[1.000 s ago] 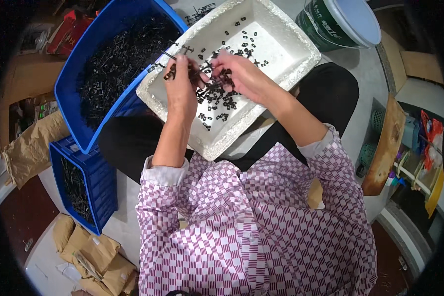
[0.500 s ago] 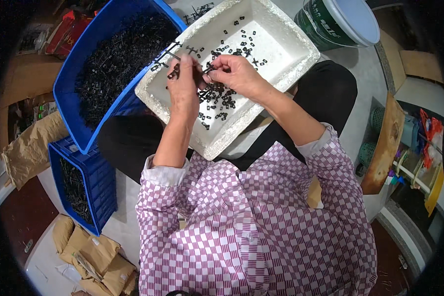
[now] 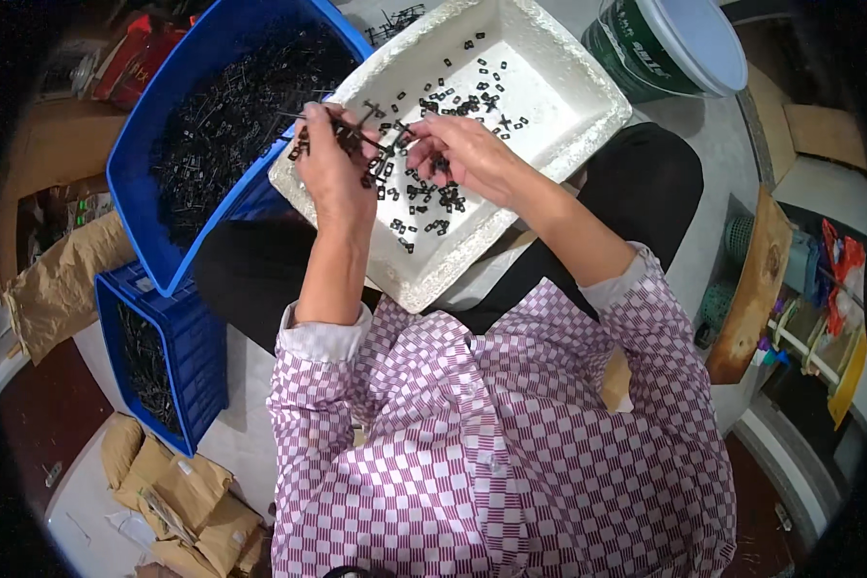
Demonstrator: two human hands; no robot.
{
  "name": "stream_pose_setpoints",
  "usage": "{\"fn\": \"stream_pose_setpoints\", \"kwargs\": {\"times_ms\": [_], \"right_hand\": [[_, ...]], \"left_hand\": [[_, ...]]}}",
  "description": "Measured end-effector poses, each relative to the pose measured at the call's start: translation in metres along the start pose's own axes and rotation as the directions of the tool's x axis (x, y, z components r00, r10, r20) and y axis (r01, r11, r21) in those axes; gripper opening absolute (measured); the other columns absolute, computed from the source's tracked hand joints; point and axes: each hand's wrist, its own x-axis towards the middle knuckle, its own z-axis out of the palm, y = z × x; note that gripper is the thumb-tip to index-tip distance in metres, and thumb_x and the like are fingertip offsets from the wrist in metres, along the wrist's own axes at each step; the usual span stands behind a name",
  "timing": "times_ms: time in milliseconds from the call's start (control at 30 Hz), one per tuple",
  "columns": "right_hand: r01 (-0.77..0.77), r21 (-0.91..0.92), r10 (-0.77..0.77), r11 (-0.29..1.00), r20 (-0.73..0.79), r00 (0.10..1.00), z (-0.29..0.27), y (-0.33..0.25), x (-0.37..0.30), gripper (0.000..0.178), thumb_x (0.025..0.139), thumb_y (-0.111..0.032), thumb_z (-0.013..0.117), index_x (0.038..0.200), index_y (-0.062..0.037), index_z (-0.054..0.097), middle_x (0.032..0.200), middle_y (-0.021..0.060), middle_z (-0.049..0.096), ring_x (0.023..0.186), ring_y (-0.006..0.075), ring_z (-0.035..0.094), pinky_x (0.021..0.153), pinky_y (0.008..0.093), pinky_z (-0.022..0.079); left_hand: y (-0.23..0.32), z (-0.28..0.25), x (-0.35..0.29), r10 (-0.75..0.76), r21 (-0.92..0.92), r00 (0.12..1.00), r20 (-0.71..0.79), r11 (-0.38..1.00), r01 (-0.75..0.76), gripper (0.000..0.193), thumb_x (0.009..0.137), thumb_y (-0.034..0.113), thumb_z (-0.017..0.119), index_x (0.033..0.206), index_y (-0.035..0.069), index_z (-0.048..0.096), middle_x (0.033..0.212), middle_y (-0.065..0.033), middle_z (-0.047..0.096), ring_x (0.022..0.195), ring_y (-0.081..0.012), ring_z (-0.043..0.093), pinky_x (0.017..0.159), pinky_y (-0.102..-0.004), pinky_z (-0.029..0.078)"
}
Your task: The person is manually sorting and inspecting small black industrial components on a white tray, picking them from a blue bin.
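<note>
My left hand (image 3: 335,178) is closed around a branched black plastic sprue (image 3: 364,123), whose thin arms stick out past the thumb and fingers. Close to its right, my right hand (image 3: 472,159) has its fingers curled, with small black plastic pieces (image 3: 440,164) showing under them; the thumb is mostly hidden. Both hands are over a white foam box (image 3: 539,91) resting across my lap. Many small black rectangular pieces (image 3: 440,227) lie scattered on the box floor, densest beneath the hands.
A large blue crate (image 3: 130,183) full of black sprues stands at the left, a smaller blue crate (image 3: 197,356) below it. A green-and-white bucket (image 3: 636,48) is at the upper right. Brown paper packages (image 3: 197,501) lie lower left, a wooden board (image 3: 749,289) stands right.
My left hand has shifted slightly left and tilted the sprue. My right hand has moved a little right and down, and its fingers have come away from the left hand.
</note>
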Motion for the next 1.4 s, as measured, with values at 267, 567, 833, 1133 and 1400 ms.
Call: {"fn": "stream_pose_setpoints", "kwargs": {"times_ms": [267, 567, 833, 1133, 1400], "right_hand": [[0.036, 0.094, -0.054, 0.995, 0.202, 0.978, 0.005, 0.002, 0.0, 0.014, 0.086, -0.012, 0.051, 0.094, -0.0008, 0.053, 0.079, 0.0089, 0.059, 0.066, 0.0171, 0.055, 0.057, 0.0269, 0.044], [0.416, -0.905, -0.534, 0.092, 0.308, 0.787, -0.035, 0.031, 0.02, 0.019, 0.079, -0.009, 0.056, 0.093, 0.004, 0.053, 0.082, 0.0154, 0.058, 0.077, 0.0276, 0.057, 0.069, 0.0338, 0.046], [0.271, -0.322, -0.306, 0.907, -0.064, 0.95, -0.02, -0.028, -0.004, 0.017, 0.086, -0.013, 0.054, 0.098, -0.0017, 0.055, 0.083, 0.0063, 0.06, 0.073, 0.0142, 0.057, 0.064, 0.0274, 0.046], [0.238, 0.263, -0.279, 0.935, 0.13, 0.951, -0.031, -0.033, -0.01, 0.01, 0.086, -0.012, 0.055, 0.094, -0.0075, 0.052, 0.083, 0.0045, 0.059, 0.069, 0.0097, 0.057, 0.059, 0.021, 0.048], [0.318, 0.538, -0.377, 0.78, -0.001, 0.926, -0.024, -0.024, -0.003, 0.012, 0.087, -0.011, 0.055, 0.096, -0.0081, 0.048, 0.087, 0.0069, 0.059, 0.072, 0.014, 0.058, 0.062, 0.0239, 0.049]], "left_hand": [[-0.005, 0.0, 0.001, 0.029, -0.018, 0.999, 0.012, 0.999, -0.029, 0.027, 0.092, 0.033, 0.043, 0.086, 0.006, 0.045, 0.07, -0.0041, 0.05, 0.055, -0.0134, 0.053, 0.046, -0.0223, 0.039], [0.004, 0.01, -0.021, -0.135, 0.176, 0.944, 0.301, 0.981, 0.084, 0.04, 0.089, 0.045, 0.045, 0.089, 0.005, 0.047, 0.067, -0.0041, 0.053, 0.048, -0.0128, 0.052, 0.04, -0.0207, 0.037], [-0.002, -0.002, -0.02, -0.441, 0.459, 0.809, 0.388, 0.854, 0.246, 0.055, 0.086, 0.059, 0.037, 0.089, 0.005, 0.049, 0.069, -0.0058, 0.056, 0.047, -0.0126, 0.053, 0.039, -0.0203, 0.038], [-0.012, -0.013, 0.01, -0.294, -0.047, 0.883, 0.365, 0.942, 0.332, 0.041, 0.091, 0.043, 0.038, 0.095, 0.004, 0.05, 0.077, -0.0096, 0.059, 0.058, -0.0164, 0.058, 0.049, -0.0204, 0.044], [-0.059, 0.001, -0.038, -0.463, 0.345, 0.758, 0.46, 0.88, 0.328, 0.037, 0.093, 0.033, 0.04, 0.113, 0.004, 0.047, 0.103, -0.0101, 0.057, 0.09, -0.021, 0.059, 0.073, -0.0287, 0.049]]}}
